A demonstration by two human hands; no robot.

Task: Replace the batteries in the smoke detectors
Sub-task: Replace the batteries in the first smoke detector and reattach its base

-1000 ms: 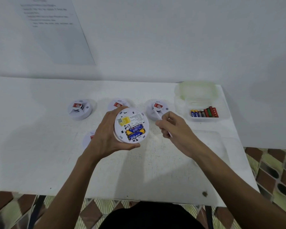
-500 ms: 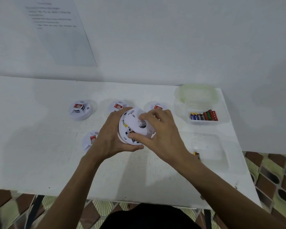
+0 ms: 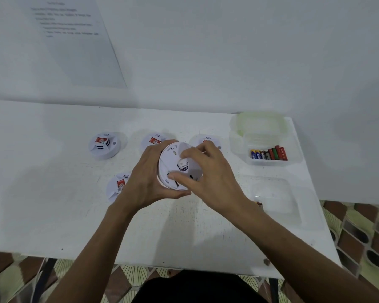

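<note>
Above the middle of the bench, your left hand cups the smoke detector by its rim and your right hand clamps its back with curled fingers; it likely handles light, rigid and smooth, so hold the rim firmly.

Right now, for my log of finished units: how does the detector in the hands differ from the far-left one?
The held detector is gripped by the left hand and right hand, back side facing the camera; the far-left detector rests untouched on the table, front up. The far-left detector shows a red label; the held detector shows none. Both are round and white.
</note>
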